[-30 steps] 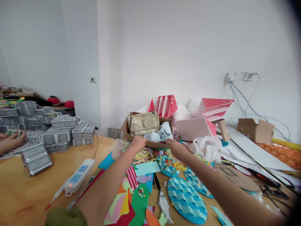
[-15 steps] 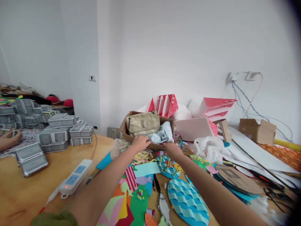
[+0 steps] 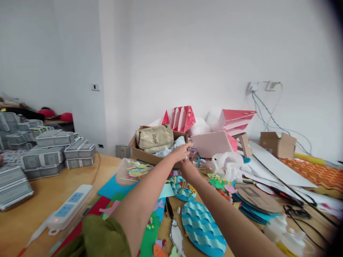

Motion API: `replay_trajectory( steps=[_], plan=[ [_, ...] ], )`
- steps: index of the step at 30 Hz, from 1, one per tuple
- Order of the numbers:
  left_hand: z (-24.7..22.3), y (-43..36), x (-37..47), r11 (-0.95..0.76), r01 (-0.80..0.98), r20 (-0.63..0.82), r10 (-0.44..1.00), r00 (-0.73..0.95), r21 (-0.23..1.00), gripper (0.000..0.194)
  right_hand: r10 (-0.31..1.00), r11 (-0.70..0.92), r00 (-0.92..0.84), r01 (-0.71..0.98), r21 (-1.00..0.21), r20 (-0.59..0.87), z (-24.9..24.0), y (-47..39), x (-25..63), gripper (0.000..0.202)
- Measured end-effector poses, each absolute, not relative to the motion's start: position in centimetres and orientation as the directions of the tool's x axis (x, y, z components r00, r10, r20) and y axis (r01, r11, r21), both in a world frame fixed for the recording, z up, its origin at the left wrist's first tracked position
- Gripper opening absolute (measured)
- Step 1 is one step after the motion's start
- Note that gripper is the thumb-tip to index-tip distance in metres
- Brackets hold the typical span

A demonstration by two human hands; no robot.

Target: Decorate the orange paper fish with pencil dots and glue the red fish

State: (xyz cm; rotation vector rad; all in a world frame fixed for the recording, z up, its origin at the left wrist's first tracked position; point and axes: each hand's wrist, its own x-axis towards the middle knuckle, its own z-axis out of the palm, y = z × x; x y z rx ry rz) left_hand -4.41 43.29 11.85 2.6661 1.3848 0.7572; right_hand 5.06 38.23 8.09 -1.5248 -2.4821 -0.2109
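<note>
An open cardboard box (image 3: 144, 156) stands near the wall, with a beige chain-strap handbag (image 3: 155, 138) and crumpled pale blue cloth or wrapping (image 3: 164, 152) in it. My left hand (image 3: 180, 152) reaches over the box's right front corner, its fingers partly spread near the wrapping. Just below it, my right hand (image 3: 189, 170) is at the box's front right edge, its fingertips partly hidden by the box and the left hand. Below my arms lie a blue wavy paper oval (image 3: 203, 227), a smaller decorated oval (image 3: 182, 188) and a grey fish cutout (image 3: 176, 235).
A white power strip (image 3: 70, 207) and stacks of grey bundles (image 3: 43, 160) are at the left. To the right are a white plastic bag (image 3: 227, 165), cardboard discs (image 3: 257, 198), glue bottles (image 3: 292, 242) and a small carton (image 3: 278, 144). Pink-and-white card pieces (image 3: 183, 119) lean by the wall.
The view has shifted right. My left hand has moved rightward across the box front to its right corner, close to my right hand.
</note>
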Motion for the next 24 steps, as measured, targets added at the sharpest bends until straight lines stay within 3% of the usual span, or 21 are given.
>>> replay_trajectory(
  steps=[3, 9, 14, 20, 24],
  plan=[
    [11.4, 44.1, -6.1, -0.597, 0.776, 0.376, 0.780, 0.501, 0.205, 0.027, 0.862, 0.443, -0.431, 0.896, 0.017, 0.268, 8.3, 37.5, 5.0, 0.041],
    [10.1, 44.2, -7.6, -0.531, 0.840, 0.270, 0.830, 0.489, 0.111, 0.025, 0.861, 0.453, -0.447, 0.891, 0.038, 0.243, 8.6, 36.5, 5.1, 0.033],
    [11.4, 43.1, -8.7, -0.414, 0.908, 0.349, 0.861, 0.370, 0.061, 0.024, 0.850, 0.474, -0.469, 0.880, 0.045, 0.241, 8.6, 35.7, 5.5, 0.034],
    [16.4, 42.0, -14.6, -0.229, 0.973, 0.494, 0.846, 0.198, 0.002, 0.022, 0.836, 0.499, -0.491, 0.866, 0.033, 0.244, 8.3, 35.7, 5.8, 0.040],
    [18.0, 41.5, -18.0, -0.086, 0.996, 0.513, 0.855, 0.073, 0.000, 0.026, 0.828, 0.510, -0.499, 0.860, 0.027, 0.256, 8.4, 36.4, 5.9, 0.042]
  ],
)
